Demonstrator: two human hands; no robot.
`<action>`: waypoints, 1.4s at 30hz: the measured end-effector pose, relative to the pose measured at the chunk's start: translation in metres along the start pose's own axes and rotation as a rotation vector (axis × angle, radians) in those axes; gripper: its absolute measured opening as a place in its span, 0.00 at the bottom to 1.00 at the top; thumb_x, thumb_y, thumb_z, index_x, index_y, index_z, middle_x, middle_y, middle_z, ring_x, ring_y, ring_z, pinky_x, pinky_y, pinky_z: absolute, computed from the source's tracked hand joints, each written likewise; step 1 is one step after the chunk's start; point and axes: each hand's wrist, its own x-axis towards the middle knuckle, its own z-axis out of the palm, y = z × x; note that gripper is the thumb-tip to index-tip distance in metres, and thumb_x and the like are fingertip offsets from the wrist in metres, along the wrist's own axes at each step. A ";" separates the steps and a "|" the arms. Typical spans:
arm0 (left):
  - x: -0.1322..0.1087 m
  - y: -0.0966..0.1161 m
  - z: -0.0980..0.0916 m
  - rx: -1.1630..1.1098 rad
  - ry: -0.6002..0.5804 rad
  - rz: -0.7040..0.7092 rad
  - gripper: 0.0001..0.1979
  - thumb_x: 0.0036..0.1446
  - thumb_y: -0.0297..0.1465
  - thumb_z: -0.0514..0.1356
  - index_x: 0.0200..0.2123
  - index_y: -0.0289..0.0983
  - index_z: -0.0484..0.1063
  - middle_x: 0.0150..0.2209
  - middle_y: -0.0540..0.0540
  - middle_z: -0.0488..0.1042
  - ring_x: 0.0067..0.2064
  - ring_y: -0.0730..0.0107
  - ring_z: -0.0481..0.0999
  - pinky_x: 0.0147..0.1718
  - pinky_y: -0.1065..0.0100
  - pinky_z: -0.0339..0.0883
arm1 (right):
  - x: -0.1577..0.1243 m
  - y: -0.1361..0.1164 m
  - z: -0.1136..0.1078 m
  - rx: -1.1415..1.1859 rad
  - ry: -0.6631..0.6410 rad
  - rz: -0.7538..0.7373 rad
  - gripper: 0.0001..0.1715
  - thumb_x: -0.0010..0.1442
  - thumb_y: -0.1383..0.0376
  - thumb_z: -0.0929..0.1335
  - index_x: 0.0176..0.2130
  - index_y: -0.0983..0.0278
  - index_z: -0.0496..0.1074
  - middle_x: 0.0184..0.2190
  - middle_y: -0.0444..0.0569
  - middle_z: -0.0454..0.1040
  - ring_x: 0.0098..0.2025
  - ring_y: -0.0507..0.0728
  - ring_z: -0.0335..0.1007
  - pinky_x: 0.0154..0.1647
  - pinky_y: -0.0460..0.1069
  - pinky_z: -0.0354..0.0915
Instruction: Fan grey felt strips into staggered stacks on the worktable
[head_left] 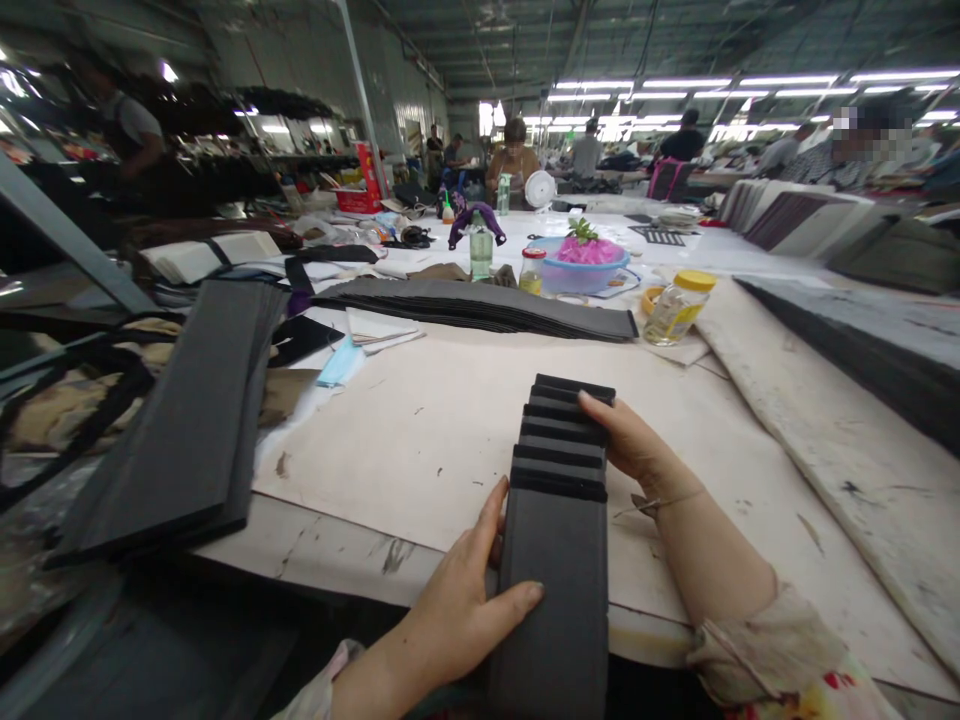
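Head view. Listed first: table (390, 430), pale-topped. Listed second: stack of dark strips (559, 570), set between both hands, long axis running away from the body; overhung the table's near edge, near end out of view. Listed third: left hand (469, 592), nearer the body, clasping the left side, thumb on top. Listed fourth: right hand (631, 442), gripping the right side by the stepped far ends (559, 440), fingers mostly hidden.

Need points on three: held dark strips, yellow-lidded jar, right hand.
Held dark strips (566, 550): head view, broad face of the nearest strip.
Yellow-lidded jar (673, 314): head view, body below the lid.
Right hand (631, 440): head view, back of the hand.
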 end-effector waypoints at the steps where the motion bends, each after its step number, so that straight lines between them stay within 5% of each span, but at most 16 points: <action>1: 0.000 0.000 0.000 -0.004 -0.002 -0.007 0.44 0.51 0.31 0.60 0.63 0.42 0.34 0.60 0.41 0.54 0.58 0.54 0.59 0.55 0.55 0.55 | -0.001 0.000 0.001 -0.008 -0.003 0.007 0.21 0.45 0.54 0.71 0.38 0.63 0.73 0.36 0.49 0.77 0.38 0.60 0.73 0.43 0.54 0.66; 10: 0.001 0.002 -0.001 -0.017 0.017 -0.033 0.41 0.50 0.31 0.60 0.62 0.40 0.40 0.60 0.43 0.54 0.59 0.56 0.56 0.58 0.57 0.52 | 0.000 0.003 0.000 -0.007 -0.045 -0.006 0.20 0.49 0.53 0.69 0.39 0.63 0.73 0.37 0.49 0.76 0.39 0.58 0.73 0.45 0.54 0.65; 14: 0.003 0.008 -0.002 -0.196 0.119 -0.066 0.38 0.51 0.32 0.60 0.61 0.39 0.44 0.59 0.42 0.57 0.56 0.57 0.62 0.55 0.59 0.57 | -0.006 0.007 0.001 -0.042 -0.276 -0.015 0.29 0.53 0.47 0.64 0.49 0.60 0.67 0.48 0.50 0.71 0.49 0.59 0.67 0.48 0.54 0.63; 19: 0.007 0.013 -0.012 -0.350 0.224 -0.076 0.35 0.52 0.34 0.60 0.60 0.39 0.47 0.56 0.42 0.61 0.53 0.60 0.65 0.49 0.64 0.64 | -0.015 0.016 0.016 -0.245 -0.513 0.061 0.34 0.50 0.52 0.68 0.54 0.61 0.62 0.49 0.50 0.70 0.47 0.58 0.67 0.46 0.54 0.65; 25: 0.016 0.036 -0.056 0.025 0.019 0.003 0.28 0.53 0.35 0.57 0.57 0.39 0.56 0.46 0.44 0.69 0.38 0.67 0.72 0.36 0.68 0.68 | -0.020 0.016 0.033 -0.285 -0.449 0.051 0.26 0.51 0.59 0.69 0.49 0.63 0.67 0.45 0.48 0.73 0.46 0.58 0.68 0.49 0.55 0.63; 30: 0.055 0.061 -0.096 0.233 0.279 0.127 0.23 0.54 0.42 0.55 0.50 0.35 0.65 0.40 0.44 0.71 0.37 0.67 0.71 0.35 0.70 0.64 | -0.022 0.013 0.033 -0.287 -0.417 0.064 0.25 0.49 0.59 0.70 0.48 0.61 0.68 0.46 0.47 0.72 0.47 0.59 0.68 0.50 0.56 0.62; 35: 0.099 0.045 -0.089 -0.020 0.174 0.169 0.24 0.56 0.49 0.48 0.29 0.33 0.69 0.26 0.48 0.68 0.29 0.71 0.68 0.27 0.72 0.62 | -0.019 0.016 0.031 -0.281 -0.412 0.076 0.26 0.49 0.60 0.70 0.48 0.62 0.68 0.46 0.48 0.72 0.46 0.59 0.68 0.49 0.56 0.63; 42: 0.105 0.014 -0.074 -0.098 0.299 0.212 0.19 0.56 0.43 0.52 0.22 0.35 0.64 0.19 0.54 0.59 0.23 0.77 0.61 0.23 0.75 0.55 | -0.016 0.019 0.032 -0.268 -0.433 0.089 0.27 0.49 0.60 0.70 0.49 0.63 0.67 0.46 0.49 0.72 0.47 0.59 0.68 0.50 0.55 0.62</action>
